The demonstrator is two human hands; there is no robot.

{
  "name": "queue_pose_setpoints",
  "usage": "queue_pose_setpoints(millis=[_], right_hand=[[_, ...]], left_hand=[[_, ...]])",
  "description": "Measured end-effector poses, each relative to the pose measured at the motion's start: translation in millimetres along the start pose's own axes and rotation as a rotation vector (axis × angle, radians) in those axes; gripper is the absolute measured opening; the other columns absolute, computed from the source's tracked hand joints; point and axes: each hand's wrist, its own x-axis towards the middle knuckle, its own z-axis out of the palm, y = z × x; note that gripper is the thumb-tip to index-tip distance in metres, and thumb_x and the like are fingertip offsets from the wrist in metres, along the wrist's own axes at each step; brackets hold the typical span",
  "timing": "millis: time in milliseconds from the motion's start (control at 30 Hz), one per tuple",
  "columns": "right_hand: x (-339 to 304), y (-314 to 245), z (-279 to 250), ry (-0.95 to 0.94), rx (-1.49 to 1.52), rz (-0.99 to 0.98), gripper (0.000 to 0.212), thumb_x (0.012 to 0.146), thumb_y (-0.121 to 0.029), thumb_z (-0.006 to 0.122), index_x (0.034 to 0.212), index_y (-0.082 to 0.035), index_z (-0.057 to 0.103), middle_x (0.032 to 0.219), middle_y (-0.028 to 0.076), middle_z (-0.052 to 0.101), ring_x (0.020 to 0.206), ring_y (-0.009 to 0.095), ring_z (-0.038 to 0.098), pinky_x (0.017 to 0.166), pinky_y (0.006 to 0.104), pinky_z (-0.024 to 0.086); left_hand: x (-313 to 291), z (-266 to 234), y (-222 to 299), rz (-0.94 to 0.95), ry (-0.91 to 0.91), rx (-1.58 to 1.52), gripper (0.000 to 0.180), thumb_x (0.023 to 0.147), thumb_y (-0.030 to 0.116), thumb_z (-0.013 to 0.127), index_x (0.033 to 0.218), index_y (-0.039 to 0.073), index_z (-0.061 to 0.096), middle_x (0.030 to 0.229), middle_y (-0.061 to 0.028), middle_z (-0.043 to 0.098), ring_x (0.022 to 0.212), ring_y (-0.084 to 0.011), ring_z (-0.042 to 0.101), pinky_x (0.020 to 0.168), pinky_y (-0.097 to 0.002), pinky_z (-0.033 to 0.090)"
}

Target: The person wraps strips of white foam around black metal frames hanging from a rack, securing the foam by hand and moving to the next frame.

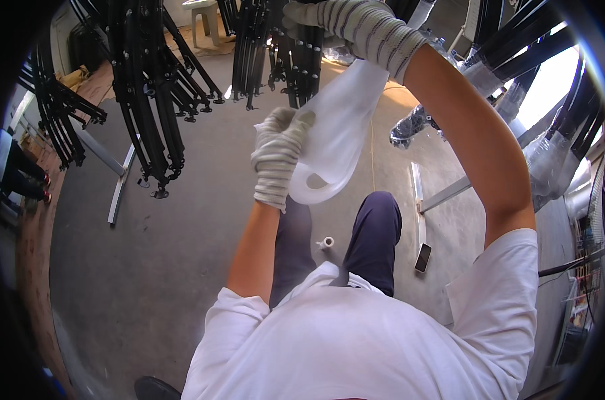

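Left fingers [305, 121] grip white sheet [346, 117] (lower end curled); bulk just right.

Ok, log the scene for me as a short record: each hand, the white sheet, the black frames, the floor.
Left hand: gloved, gripping the sheet's left edge
Right hand: gloved, raised by the frames; its grip is unclear
Sheet: white, slanting down from below the right hand, lower end curled around an opening
Frames: black, bunched at upper left and centre, ends pointing down
Floor: small white tube between the legs; phone by a metal bar
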Motion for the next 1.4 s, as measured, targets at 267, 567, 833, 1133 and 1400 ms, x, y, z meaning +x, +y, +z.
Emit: queue_pose_setpoints(millis=[267,567,833,1133,1400], right_hand=[[-14.9,-3.6,-12.0,-0.066,0.069,0.108,0.019,0.073,-0.027,0.061,0.082,-0.010,0.057,0.079,0.000,0.059,0.072,0.013,0.055,0.069,0.0237,0.045],[-23.3,20.0,-17.4,0.084,-0.160,0.114,0.013,0.073,-0.022,0.061,0.082,-0.014,0.058,0.073,-0.001,0.056,0.070,0.013,0.055,0.066,0.0244,0.046],[8.1,73.4,-50.6,-0.040,0.007,-0.009,0.027,0.079,-0.019,0.055,0.095,0.002,0.054,0.083,0.009,0.059,0.076,0.017,0.060,0.068,0.0252,0.051],[-6.8,55.4,-42.0,0.022,-0.232,0.002,0.040,0.077,-0.013,0.052,0.103,0.012,0.036,0.090,0.016,0.052,0.076,0.020,0.059,0.068,0.0254,0.052],[-10.9,61.2,-49.1,-0.035,-0.134,-0.101,0.025,0.067,-0.032,0.064,0.084,-0.014,0.061,0.073,0.000,0.059,0.067,0.012,0.055,0.062,0.0261,0.045]], left_hand=[[13.9,10.4,-6.4,-0.157,-0.129,-0.215,0.032,0.067,0.003,0.064,0.096,0.007,0.052,0.079,-0.0038,0.057,0.065,-0.0080,0.051,0.060,-0.0208,0.044],[-3.2,47.5,-29.2,0.078,-0.079,-0.368,0.041,0.069,0.007,0.064,0.106,0.010,0.046,0.062,0.0049,0.050,0.052,-0.0024,0.041,0.050,-0.0158,0.035],[42.6,63.4,-67.7,0.088,-0.141,-0.170,0.035,0.068,0.001,0.060,0.099,0.006,0.045,0.081,-0.0025,0.056,0.068,-0.0069,0.052,0.062,-0.0191,0.045],[33.2,59.1,-28.6,0.052,-0.152,0.276,0.028,0.066,0.009,0.064,0.092,0.003,0.054,0.083,-0.0027,0.056,0.072,-0.0084,0.051,0.066,-0.0230,0.043],[28.0,39.5,-21.0,0.426,-0.224,0.159,0.017,0.075,0.005,0.055,0.091,0.000,0.057,0.080,-0.0068,0.060,0.071,-0.0126,0.055,0.066,-0.0245,0.043]])
